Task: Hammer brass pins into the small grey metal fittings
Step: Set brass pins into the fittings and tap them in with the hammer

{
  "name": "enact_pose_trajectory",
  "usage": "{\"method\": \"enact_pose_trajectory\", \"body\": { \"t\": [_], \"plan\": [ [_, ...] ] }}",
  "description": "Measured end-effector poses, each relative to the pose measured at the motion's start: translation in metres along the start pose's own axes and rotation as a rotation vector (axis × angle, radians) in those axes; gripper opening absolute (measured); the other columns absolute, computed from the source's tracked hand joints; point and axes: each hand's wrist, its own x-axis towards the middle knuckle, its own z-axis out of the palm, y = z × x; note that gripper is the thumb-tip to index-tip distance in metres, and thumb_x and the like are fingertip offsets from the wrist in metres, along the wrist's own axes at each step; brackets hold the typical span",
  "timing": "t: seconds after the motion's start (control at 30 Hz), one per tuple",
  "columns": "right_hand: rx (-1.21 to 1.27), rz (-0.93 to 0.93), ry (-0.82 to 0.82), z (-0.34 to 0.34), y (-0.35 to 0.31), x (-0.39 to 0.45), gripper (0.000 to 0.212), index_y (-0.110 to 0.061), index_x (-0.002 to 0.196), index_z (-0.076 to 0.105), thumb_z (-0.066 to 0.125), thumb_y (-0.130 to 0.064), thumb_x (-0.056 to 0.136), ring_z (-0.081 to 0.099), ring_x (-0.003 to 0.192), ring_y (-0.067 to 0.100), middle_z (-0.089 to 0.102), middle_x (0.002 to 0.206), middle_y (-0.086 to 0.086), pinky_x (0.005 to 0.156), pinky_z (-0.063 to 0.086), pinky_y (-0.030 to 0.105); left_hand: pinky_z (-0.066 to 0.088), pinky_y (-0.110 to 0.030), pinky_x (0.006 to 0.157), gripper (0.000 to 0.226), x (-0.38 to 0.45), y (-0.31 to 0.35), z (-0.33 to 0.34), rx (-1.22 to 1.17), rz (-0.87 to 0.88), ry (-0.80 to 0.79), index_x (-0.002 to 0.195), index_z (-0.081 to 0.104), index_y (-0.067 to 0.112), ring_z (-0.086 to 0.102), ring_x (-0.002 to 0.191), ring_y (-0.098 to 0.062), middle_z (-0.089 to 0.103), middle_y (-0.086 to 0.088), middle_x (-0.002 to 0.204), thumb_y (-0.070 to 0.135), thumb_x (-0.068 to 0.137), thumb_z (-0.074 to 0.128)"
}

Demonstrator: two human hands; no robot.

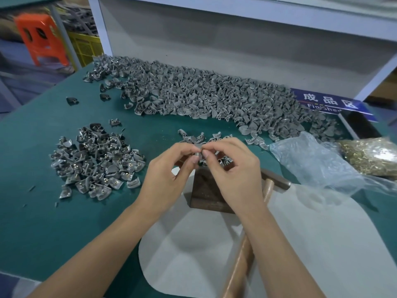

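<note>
Left hand (171, 168) and right hand (232, 166) are together pinching one grey fitting (198, 152) above the dark block (206, 190); any pin is too small to discern. Hammer (247, 244) is lying partly hidden beneath the right forearm, handle cut off at the frame's bottom edge.

Bare green tabletop (43, 147) open along left and near-left edge. Small fittings heap (94, 160) blocks left-centre. Large fittings pile (204, 97) fills whole far side up to white back panel (214, 39). Clear lane between heaps, mid-left. Right side crowded: plastic bag (311, 160), brass pins bag (371, 155), blue sign (330, 102). Near centre taken by dark block (206, 190), hammer (242, 254), white mat (300, 244).
</note>
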Motion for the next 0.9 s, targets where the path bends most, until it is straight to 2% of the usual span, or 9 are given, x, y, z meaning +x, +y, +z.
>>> {"method": "enact_pose_trajectory", "body": {
  "t": [0.07,0.13,0.3,0.47,0.67,0.9],
  "plan": [
    [0.003,0.009,-0.003,-0.0009,0.0,0.0008,0.012,-0.014,0.1,0.081,0.077,-0.006,0.091,0.067,0.094,0.01,0.07,0.097,-0.008,0.085,0.052,0.022,0.057,-0.028,0.079,0.015,0.0006,0.0016,-0.0008,0.009,-0.005,0.006,0.111,0.062,0.045,0.072,0.086,-0.013,0.07,0.021,0.104,0.033,0.101,0.06],
    [0.011,0.017,-0.021,-0.0011,-0.0004,0.0011,0.011,-0.014,0.099,0.081,0.077,-0.007,0.091,0.067,0.095,0.011,0.071,0.097,-0.008,0.085,0.052,0.022,0.057,-0.028,0.075,0.017,0.0009,0.0017,-0.0015,0.017,-0.011,0.017,0.114,0.062,0.042,0.071,0.082,-0.013,0.07,0.019,0.102,0.031,0.101,0.062],
    [0.028,0.039,-0.045,-0.0004,-0.0019,0.0013,0.011,-0.014,0.099,0.08,0.077,-0.007,0.092,0.067,0.095,0.011,0.071,0.097,-0.007,0.086,0.052,0.025,0.053,-0.018,0.066,0.017,0.0015,-0.0007,-0.0046,0.024,0.016,0.073,0.117,0.067,0.032,0.069,0.072,-0.009,0.07,0.021,0.098,0.029,0.1,0.066],
    [0.027,0.01,-0.026,-0.0021,-0.0042,0.0008,0.009,-0.011,0.1,0.079,0.075,-0.006,0.093,0.066,0.094,0.012,0.071,0.097,-0.004,0.086,0.051,0.022,0.053,-0.017,0.059,0.018,0.001,-0.0003,-0.001,-0.009,0.024,0.072,0.117,0.068,0.032,0.068,0.066,-0.012,0.072,0.02,0.099,0.027,0.099,0.067],
    [0.003,0.007,-0.049,-0.0015,-0.0041,0.0,0.01,-0.012,0.102,0.08,0.076,-0.009,0.094,0.066,0.096,0.011,0.07,0.099,-0.005,0.085,0.054,0.03,0.057,-0.03,0.058,0.015,0.0007,-0.0019,-0.003,-0.009,-0.008,0.075,0.116,0.066,0.033,0.068,0.061,-0.014,0.072,0.015,0.099,0.036,0.102,0.063],
    [0.013,0.034,-0.072,-0.001,-0.0029,-0.0007,0.01,-0.014,0.101,0.08,0.075,-0.008,0.094,0.066,0.097,0.011,0.07,0.099,-0.006,0.084,0.054,0.03,0.052,-0.018,0.058,0.015,0.0007,0.0025,-0.0034,-0.002,-0.015,0.079,0.114,0.065,0.038,0.067,0.06,-0.01,0.072,0.021,0.098,0.033,0.1,0.064]
  ]
}}
